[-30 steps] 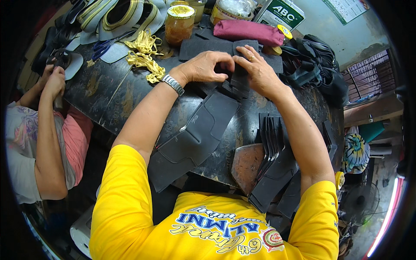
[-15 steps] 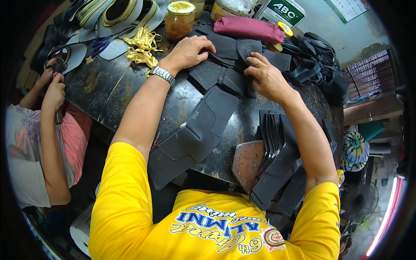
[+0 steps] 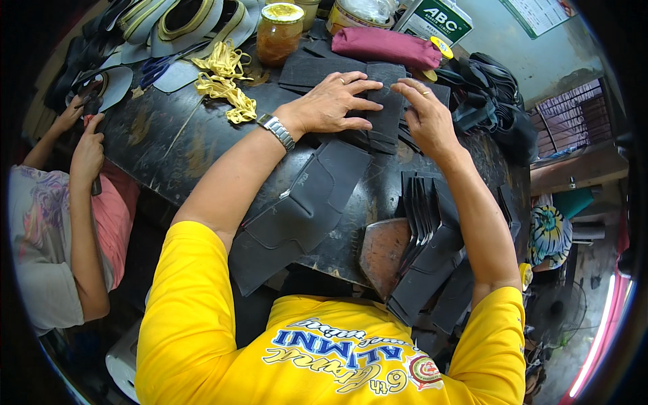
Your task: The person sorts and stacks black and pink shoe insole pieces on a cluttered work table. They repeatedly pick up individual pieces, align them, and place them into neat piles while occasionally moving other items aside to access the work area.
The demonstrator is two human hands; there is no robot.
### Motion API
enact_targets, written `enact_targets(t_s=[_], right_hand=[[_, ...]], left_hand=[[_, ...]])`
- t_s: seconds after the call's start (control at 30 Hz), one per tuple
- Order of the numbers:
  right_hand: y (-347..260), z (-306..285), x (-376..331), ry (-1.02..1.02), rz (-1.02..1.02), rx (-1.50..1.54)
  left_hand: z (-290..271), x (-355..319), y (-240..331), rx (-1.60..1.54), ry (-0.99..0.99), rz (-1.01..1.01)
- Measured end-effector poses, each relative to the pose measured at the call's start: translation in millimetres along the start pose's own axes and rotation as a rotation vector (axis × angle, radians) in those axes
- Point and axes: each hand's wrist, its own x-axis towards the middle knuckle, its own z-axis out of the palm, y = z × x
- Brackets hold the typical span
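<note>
My left hand (image 3: pixel 335 104) lies across a pile of flat black pieces, palm down, fingers spread and the silver watch on its wrist. Beneath its fingertips is an upright strip-like stack of black pieces (image 3: pixel 385 101), crossing another flat black stack (image 3: pixel 304 73). At the right edge of that strip, my right hand (image 3: pixel 430 121) has bent, parted fingers, the index fingertip by the top piece; the undersides of its fingers are hidden. Closer to me, a long stitched black panel (image 3: pixel 304 196) rests on the table's front edge.
Fanned black panels (image 3: pixel 422 236) lean by a brown board (image 3: pixel 385 253) under my right forearm. Behind stand an amber jar (image 3: pixel 280 37), a maroon roll (image 3: pixel 385 47) and a green-and-white can (image 3: pixel 435 20). Yellow cords (image 3: pixel 226 84) lie left; a co-worker's hand (image 3: pixel 88 145) grips a tool.
My left hand has moved right and nearer, its fingers now spread on the pieces. The curved black piece by my right hand now lies flat; the right hand has shifted slightly right.
</note>
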Motion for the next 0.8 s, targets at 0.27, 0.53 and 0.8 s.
enact_targets(t_s=[0.27, 0.53, 0.8], right_hand=[[3, -25, 8, -0.271, 0.058, 0.079], [-70, -104, -104, 0.175, 0.127, 0.038], [-107, -118, -274, 0.510, 0.561, 0.537]], left_hand=[[0, 1, 2, -0.095, -0.015, -0.018], [-14, 2, -34, -0.754, 0.617, -0.378], [-31, -3, -59, -0.754, 0.693, -0.312]])
